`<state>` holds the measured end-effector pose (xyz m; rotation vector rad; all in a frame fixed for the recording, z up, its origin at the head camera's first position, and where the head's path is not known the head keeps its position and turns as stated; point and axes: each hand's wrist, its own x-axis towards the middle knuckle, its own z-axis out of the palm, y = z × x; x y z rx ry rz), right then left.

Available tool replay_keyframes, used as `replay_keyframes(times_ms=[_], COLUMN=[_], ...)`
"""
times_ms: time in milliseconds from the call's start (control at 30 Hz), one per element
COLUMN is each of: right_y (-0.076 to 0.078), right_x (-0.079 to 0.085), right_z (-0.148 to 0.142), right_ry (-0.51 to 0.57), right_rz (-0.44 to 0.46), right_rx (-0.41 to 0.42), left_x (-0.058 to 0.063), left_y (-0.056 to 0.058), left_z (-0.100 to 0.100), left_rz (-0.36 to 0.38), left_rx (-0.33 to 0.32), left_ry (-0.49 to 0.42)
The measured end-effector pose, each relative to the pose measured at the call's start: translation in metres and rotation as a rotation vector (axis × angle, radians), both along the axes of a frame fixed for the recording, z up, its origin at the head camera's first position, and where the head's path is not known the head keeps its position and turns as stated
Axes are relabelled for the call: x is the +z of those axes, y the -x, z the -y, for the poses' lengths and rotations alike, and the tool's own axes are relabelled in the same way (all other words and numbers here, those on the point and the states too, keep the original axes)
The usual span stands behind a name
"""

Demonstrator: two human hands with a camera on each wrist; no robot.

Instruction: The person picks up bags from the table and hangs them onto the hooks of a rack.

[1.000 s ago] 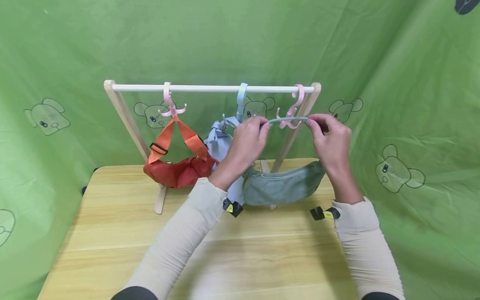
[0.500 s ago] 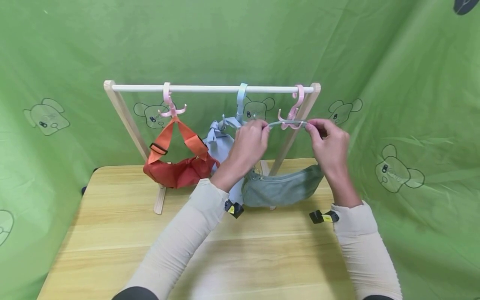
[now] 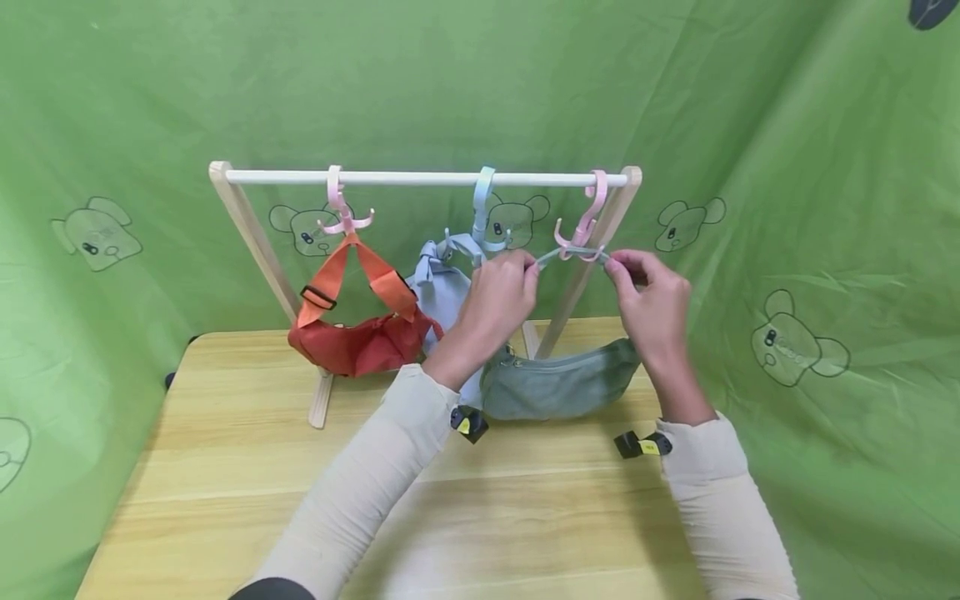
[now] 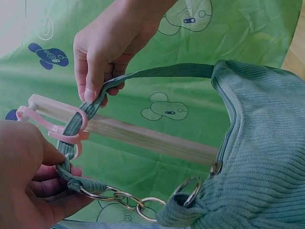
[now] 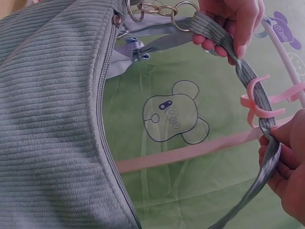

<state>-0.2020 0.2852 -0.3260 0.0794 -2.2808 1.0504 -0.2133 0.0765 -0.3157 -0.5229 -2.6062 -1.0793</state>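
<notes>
A grey-green corduroy shoulder bag (image 3: 558, 387) hangs by its strap (image 4: 171, 70), which both hands pinch. My left hand (image 3: 497, 292) grips the strap near its gold ring chain (image 4: 125, 199). On the other side, my right hand (image 3: 654, 302) pinches it between thumb and fingers. Between the hands, the strap lies across the prongs of the right pink hook (image 3: 581, 237). In the right wrist view, the pink prongs (image 5: 257, 102) curve around the strap. The bag's body hangs low in front of the rack, and the left forearm hides part of its left end.
A wooden rack with a white rod (image 3: 412, 177) stands on the wooden table (image 3: 225, 467). From the left pink hook (image 3: 345, 218) hangs a red bag (image 3: 360, 346) with an orange strap. A light blue bag (image 3: 438, 292) hangs from the blue hook (image 3: 482, 208). Green cloth (image 3: 420, 75) surrounds the table.
Both hands have come down slightly, the right one also moving a little left. The strap has lowered from in front of the pink hook onto its prongs, and the bag hangs a bit lower.
</notes>
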Motion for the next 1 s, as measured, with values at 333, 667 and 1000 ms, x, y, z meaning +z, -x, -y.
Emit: replay_keyframes(times_ms=[333, 667, 1000], right_y=[0.001, 0.002, 0.002], right_x=[-0.014, -0.025, -0.030], right_z=[0.001, 0.003, -0.001], right_ry=[-0.001, -0.002, -0.006], right_rz=[-0.019, -0.026, -0.053], right_rx=[0.024, 0.052, 0.051], left_x=[-0.008, -0.013, -0.019], left_y=[-0.003, -0.004, -0.006], left_z=[0.003, 0.004, 0.005], left_rz=[-0.021, -0.033, -0.028], left_rx=[-0.007, -0.008, -0.036], left_ry=[0.006, 0.004, -0.030])
